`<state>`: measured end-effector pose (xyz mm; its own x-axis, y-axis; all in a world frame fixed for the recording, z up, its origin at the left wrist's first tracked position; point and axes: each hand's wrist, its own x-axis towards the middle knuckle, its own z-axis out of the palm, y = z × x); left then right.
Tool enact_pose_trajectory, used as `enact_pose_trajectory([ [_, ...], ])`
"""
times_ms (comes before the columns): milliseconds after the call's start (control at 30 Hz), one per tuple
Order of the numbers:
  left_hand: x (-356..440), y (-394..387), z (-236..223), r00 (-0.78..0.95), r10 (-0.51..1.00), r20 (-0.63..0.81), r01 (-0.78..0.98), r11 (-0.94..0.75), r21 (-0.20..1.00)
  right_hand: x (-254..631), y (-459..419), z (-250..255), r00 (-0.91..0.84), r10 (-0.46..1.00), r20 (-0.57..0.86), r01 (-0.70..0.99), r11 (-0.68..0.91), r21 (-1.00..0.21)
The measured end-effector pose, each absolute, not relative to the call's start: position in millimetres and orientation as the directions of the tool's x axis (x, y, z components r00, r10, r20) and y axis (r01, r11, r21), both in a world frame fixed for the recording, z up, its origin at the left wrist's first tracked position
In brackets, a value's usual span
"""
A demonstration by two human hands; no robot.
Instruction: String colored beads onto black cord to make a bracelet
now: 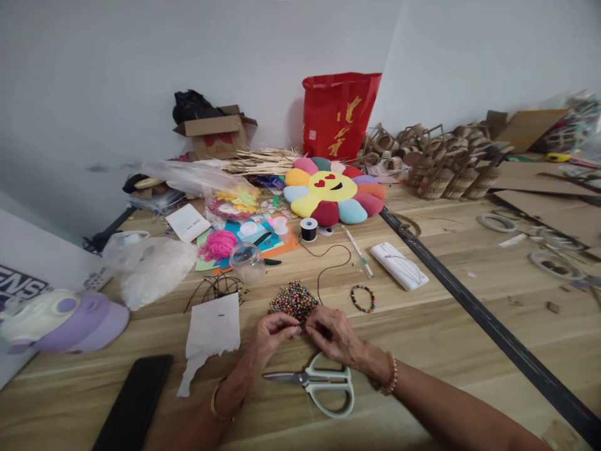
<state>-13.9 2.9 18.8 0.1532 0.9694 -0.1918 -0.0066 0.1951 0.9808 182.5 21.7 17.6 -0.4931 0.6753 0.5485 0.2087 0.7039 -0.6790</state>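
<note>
My left hand (272,333) is closed in a pinch at the near edge of a heap of small multicoloured beads (293,297). Whatever sits between its fingertips is too small to make out. Just to the right, my right hand (335,335) is also pinched, its fingertips close to the left ones. A thin black cord (319,275) runs from a white-flanged spool (308,230) down to the right hand and disappears behind it. Below the hands lie scissors (345,391) with pale handles. A finished-looking ring of coloured beads (362,299) rests right of the heap.
Left of the hands are a torn white paper (213,332), a black phone-like slab (134,404) and a purple-and-white cap (70,319). Behind stand a plastic jar (246,260), pink yarn (220,244), a flower cushion (334,191) and a white power bank-like block (399,265). A dark strip (469,310) crosses the table.
</note>
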Motion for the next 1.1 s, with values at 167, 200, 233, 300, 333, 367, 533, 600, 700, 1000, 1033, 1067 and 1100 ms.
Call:
enact_pose_trajectory([
  [167,-13.8,5.4,16.4,0.157,0.963,-0.217,-0.025,0.224,0.974,182.8,21.8,18.4,-0.493,0.671,0.554,0.220,0.712,-0.667],
  [200,-14.2,5.9,15.7,0.154,0.963,-0.221,-0.033,0.228,0.973,182.9,21.9,18.0,-0.492,0.672,0.553,0.221,0.711,-0.667],
  [233,-14.7,6.3,15.1,0.152,0.963,-0.223,-0.039,0.231,0.972,182.9,21.9,17.7,-0.493,0.674,0.550,0.222,0.709,-0.669],
  [300,-15.8,6.6,14.4,0.151,0.963,-0.224,-0.043,0.232,0.972,183.0,22.0,17.1,-0.496,0.679,0.541,0.227,0.703,-0.673],
  [333,-16.3,6.6,14.3,0.152,0.963,-0.223,-0.041,0.232,0.972,183.1,21.9,17.0,-0.498,0.680,0.537,0.230,0.701,-0.675],
  [367,-16.6,6.6,14.3,0.154,0.962,-0.224,-0.038,0.232,0.972,183.1,21.9,17.1,-0.500,0.682,0.534,0.235,0.700,-0.674],
  [533,-16.4,6.3,14.5,0.150,0.964,-0.218,-0.040,0.226,0.973,183.0,21.5,18.3,-0.506,0.675,0.537,0.242,0.709,-0.663],
  [600,-15.9,6.4,14.4,0.152,0.964,-0.218,-0.039,0.226,0.973,183.0,21.4,17.8,-0.506,0.674,0.539,0.240,0.710,-0.662],
  [700,-15.6,6.9,14.2,0.154,0.964,-0.216,-0.045,0.226,0.973,183.2,21.4,16.4,-0.509,0.674,0.535,0.245,0.709,-0.661],
  [1000,-16.5,7.2,13.8,0.172,0.964,-0.205,-0.024,0.212,0.977,183.1,21.6,18.2,-0.521,0.662,0.539,0.257,0.724,-0.640],
  [1033,-16.6,7.0,13.4,0.171,0.964,-0.205,-0.025,0.212,0.977,183.1,21.7,18.3,-0.522,0.660,0.541,0.257,0.726,-0.637],
  [1067,-16.8,6.9,12.8,0.169,0.965,-0.202,-0.028,0.210,0.977,183.0,21.8,18.2,-0.522,0.659,0.541,0.259,0.727,-0.636],
  [1100,-16.9,6.9,12.1,0.168,0.966,-0.198,-0.030,0.205,0.978,182.9,21.9,17.9,-0.521,0.660,0.541,0.260,0.726,-0.636],
])
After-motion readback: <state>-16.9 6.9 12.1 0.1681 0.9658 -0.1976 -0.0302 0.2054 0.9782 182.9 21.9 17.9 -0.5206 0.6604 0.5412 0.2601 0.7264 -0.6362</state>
